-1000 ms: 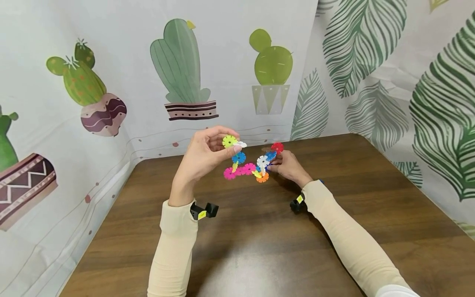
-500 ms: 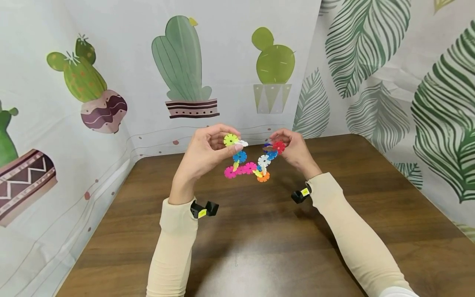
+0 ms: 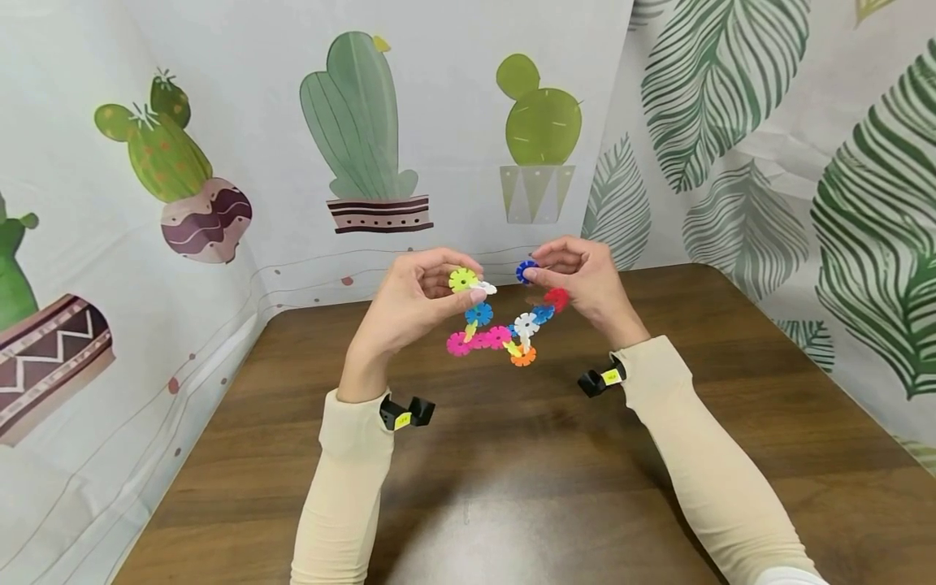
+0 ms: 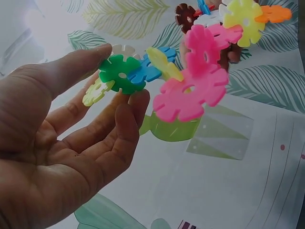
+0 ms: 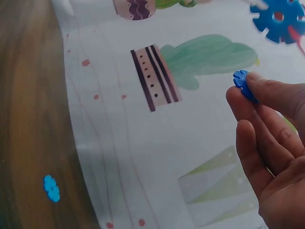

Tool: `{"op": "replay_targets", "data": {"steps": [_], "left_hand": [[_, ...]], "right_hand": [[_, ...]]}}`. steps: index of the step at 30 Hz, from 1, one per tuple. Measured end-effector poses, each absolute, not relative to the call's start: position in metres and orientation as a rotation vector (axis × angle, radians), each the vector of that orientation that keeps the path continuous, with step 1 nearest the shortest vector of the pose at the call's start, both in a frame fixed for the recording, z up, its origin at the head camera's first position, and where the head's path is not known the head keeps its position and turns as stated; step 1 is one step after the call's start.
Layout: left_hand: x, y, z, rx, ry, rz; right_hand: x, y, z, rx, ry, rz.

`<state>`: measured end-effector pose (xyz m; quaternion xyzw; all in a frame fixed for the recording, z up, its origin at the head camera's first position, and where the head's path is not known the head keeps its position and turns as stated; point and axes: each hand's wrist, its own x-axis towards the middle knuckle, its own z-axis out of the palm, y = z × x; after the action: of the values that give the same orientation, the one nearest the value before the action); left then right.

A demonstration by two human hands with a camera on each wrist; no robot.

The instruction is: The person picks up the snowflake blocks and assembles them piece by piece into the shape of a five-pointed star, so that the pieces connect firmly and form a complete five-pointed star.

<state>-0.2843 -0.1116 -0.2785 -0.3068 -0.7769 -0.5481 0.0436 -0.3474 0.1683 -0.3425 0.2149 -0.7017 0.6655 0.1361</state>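
In the head view, a chain of interlocking plastic snowflake discs (image 3: 500, 336) hangs above the table. My left hand (image 3: 413, 296) pinches its upper left end by thumb and fingers, beside a yellow-green disc (image 3: 462, 280) and a white one. A green disc (image 4: 122, 74) lies between the fingertips in the left wrist view. Pink discs (image 4: 190, 93) follow along the chain, and a red disc (image 3: 556, 299) is near its right end. My right hand (image 3: 588, 284) pinches a single dark blue snowflake disc (image 5: 244, 85) apart from the chain, just above that right end.
A loose light blue disc (image 5: 51, 189) lies on the brown wooden table (image 3: 468, 479) in the right wrist view. Behind the table hangs a white cloth (image 3: 453, 106) printed with cacti and leaves. Black cameras are strapped to both wrists.
My right hand has risen from low behind the chain's right end, bringing the dark blue disc up into plain sight. The left hand and chain have shifted slightly right.
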Motion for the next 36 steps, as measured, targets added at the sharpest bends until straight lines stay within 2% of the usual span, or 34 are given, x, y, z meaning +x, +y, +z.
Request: {"op": "replay_targets", "data": {"steps": [20,36], "left_hand": [[-0.284,-0.11,-0.278,-0.96,-2.402,-1.66],[-0.285,-0.11,-0.279,-0.972,-2.374,-1.654]], "right_hand": [[-0.321,0.164,-0.316,0.705,-2.024,1.854],[-0.306,0.155,-0.309,1.039,-2.121,1.618]]}}
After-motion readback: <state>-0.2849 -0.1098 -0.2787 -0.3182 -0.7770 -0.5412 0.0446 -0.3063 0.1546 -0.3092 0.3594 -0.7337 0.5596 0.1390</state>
